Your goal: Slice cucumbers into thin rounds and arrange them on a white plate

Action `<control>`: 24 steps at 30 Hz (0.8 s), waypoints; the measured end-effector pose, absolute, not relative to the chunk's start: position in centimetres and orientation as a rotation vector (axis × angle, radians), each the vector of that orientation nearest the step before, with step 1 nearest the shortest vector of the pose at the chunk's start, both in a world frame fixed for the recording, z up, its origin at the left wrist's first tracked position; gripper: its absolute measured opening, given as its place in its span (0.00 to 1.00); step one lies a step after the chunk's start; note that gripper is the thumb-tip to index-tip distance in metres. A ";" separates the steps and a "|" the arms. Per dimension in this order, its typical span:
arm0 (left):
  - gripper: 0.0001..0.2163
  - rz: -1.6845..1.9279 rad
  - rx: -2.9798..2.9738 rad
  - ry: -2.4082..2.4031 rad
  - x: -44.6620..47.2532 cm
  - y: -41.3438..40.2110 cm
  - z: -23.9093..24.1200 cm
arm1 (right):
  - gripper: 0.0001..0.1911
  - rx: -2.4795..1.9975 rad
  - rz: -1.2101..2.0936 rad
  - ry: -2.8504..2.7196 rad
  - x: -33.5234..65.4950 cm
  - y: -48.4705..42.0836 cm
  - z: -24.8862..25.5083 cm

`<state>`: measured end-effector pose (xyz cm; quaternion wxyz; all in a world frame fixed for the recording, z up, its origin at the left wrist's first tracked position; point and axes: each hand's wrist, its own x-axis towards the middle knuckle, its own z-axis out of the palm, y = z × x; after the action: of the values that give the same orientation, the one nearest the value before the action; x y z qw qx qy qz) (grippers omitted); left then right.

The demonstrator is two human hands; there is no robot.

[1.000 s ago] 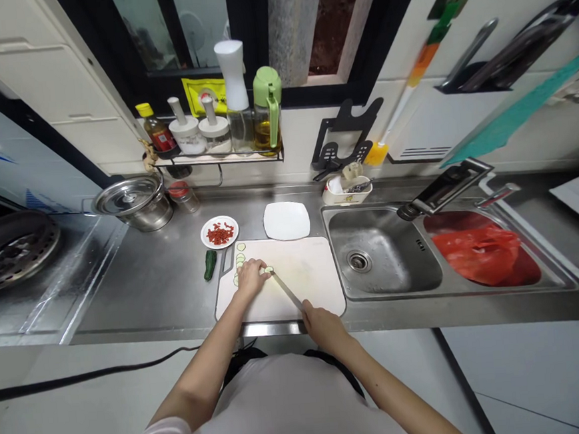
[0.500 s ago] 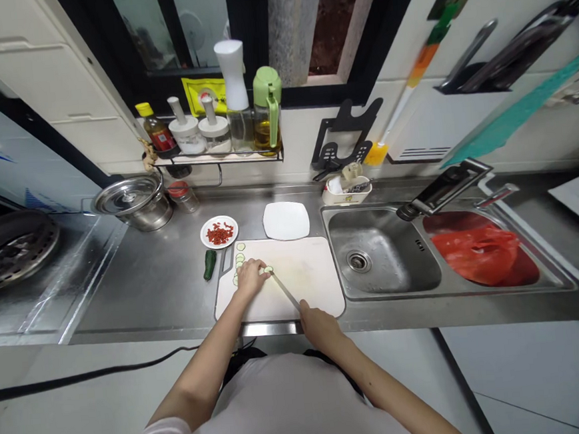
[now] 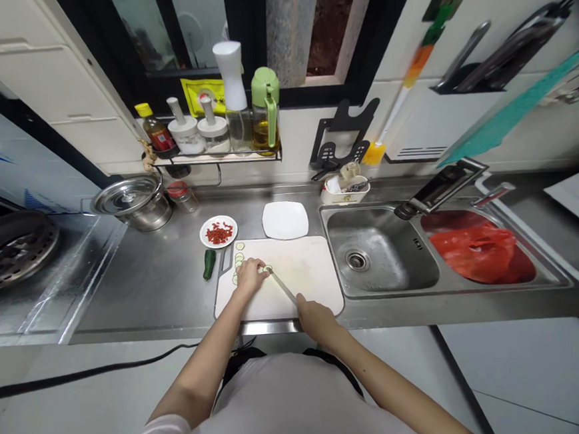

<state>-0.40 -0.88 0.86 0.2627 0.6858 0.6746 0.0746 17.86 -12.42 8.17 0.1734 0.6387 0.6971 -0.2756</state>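
Note:
On the white cutting board point(image 3: 304, 276) my left hand point(image 3: 249, 276) is curled over a piece of cucumber, of which only the cut end point(image 3: 268, 269) shows at my fingertips. Thin cucumber slices point(image 3: 238, 256) lie at the board's left edge. My right hand point(image 3: 316, 317) grips the handle of a knife point(image 3: 282, 286), whose blade points up-left and meets the cucumber by my left fingers.
A dark green cucumber end point(image 3: 209, 263) lies on the steel counter left of the board. Behind stand a small plate of red chilli pieces point(image 3: 219, 232) and a bare white plate point(image 3: 285, 219). A sink point(image 3: 380, 256) is to the right, a lidded pot point(image 3: 132, 201) at back left.
My right hand and the knife have shifted slightly left and up along the board. My left hand has stayed on the cucumber.

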 end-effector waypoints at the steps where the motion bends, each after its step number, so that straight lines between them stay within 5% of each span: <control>1: 0.10 0.205 1.851 1.825 -0.4 -0.8 0.9 | 0.16 1.811 -0.777 1.987 17.8 -12.4 8.1; 24: 0.14 0.062 1.809 1.955 0.3 -1.0 1.3 | 0.16 1.801 -0.789 2.002 17.8 -12.2 8.3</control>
<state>0.32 -1.03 1.31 0.2362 0.6597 0.7131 0.0225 17.76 -12.16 8.30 0.1669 0.6328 0.7034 -0.2773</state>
